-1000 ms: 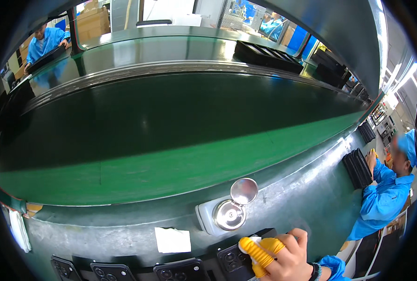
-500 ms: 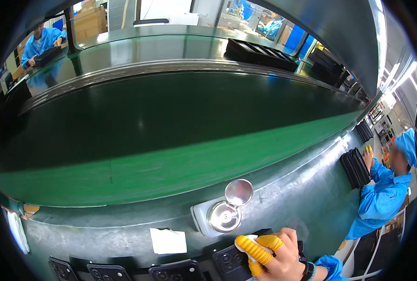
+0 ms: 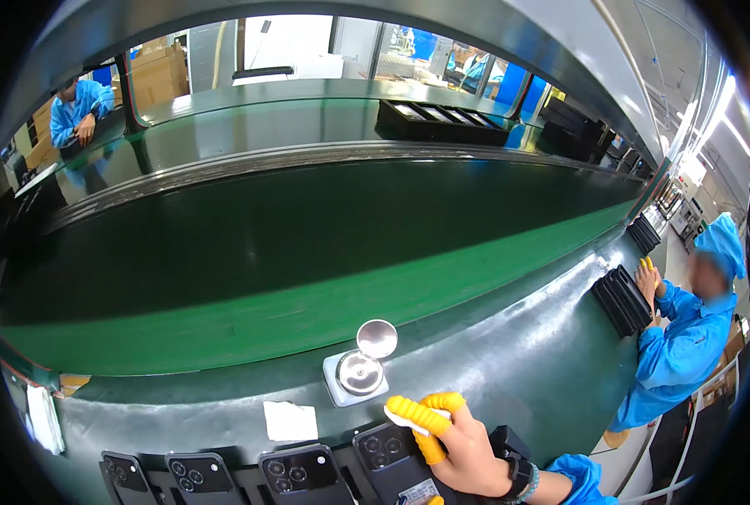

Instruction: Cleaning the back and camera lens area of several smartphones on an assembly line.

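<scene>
My right hand (image 3: 468, 454), with yellow finger cots, pinches a folded white wipe (image 3: 402, 423). It hovers at the upper right of a black phone (image 3: 383, 446) with a round-lens camera cluster and a pale label low on its back. Several similar phones line up to the left, among them one black phone (image 3: 295, 473) beside it. At the lower edge shows a yellow-covered fingertip, apparently of my left hand (image 3: 436, 500); the rest is cut off. Just beyond the right hand stands a round metal dispenser (image 3: 361, 373), its lid flipped up, on a pale square base.
A white paper square (image 3: 291, 421) lies left of the dispenser. Beyond the bench runs a green conveyor belt (image 3: 249, 337). A black compartment tray (image 3: 442, 122) sits on the far ledge. At right, a co-worker in blue (image 3: 686, 328) handles stacked black trays (image 3: 622, 301); another person (image 3: 80, 118) sits far left.
My right hand and the wipe have lifted from over the phone toward the dispenser. The view has shifted, showing more of the phones. The far-left person's hands have left the black tray.
</scene>
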Action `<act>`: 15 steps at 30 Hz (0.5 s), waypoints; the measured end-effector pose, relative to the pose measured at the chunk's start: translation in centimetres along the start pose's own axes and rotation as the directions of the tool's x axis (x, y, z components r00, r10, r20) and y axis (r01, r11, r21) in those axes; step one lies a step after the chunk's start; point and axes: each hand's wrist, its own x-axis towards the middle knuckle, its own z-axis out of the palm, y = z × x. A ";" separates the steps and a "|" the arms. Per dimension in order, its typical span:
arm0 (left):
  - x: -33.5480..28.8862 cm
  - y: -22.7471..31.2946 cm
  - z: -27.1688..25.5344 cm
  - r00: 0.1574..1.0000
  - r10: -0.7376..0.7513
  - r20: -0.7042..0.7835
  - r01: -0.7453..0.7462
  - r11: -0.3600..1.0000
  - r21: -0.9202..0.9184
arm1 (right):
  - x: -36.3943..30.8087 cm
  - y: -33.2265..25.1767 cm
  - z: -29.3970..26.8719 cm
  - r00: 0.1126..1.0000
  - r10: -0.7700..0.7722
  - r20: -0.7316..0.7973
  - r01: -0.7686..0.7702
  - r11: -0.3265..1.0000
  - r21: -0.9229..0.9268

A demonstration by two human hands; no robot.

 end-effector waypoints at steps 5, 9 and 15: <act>1.3 0.7 -1.5 0.999 0.042 0.021 -0.045 0.987 0.157 | 0.4 2.3 -0.2 1.000 -0.018 -0.025 0.025 0.944 0.328; 2.5 1.2 -3.1 0.965 -0.063 -0.255 0.096 0.988 0.118 | -0.3 2.5 -0.9 0.996 0.085 -0.035 -0.041 0.753 0.656; 2.5 1.4 -3.7 0.891 -0.363 -0.274 0.293 0.919 -0.265 | -0.5 1.7 -2.0 0.999 -0.046 0.012 0.029 0.799 0.601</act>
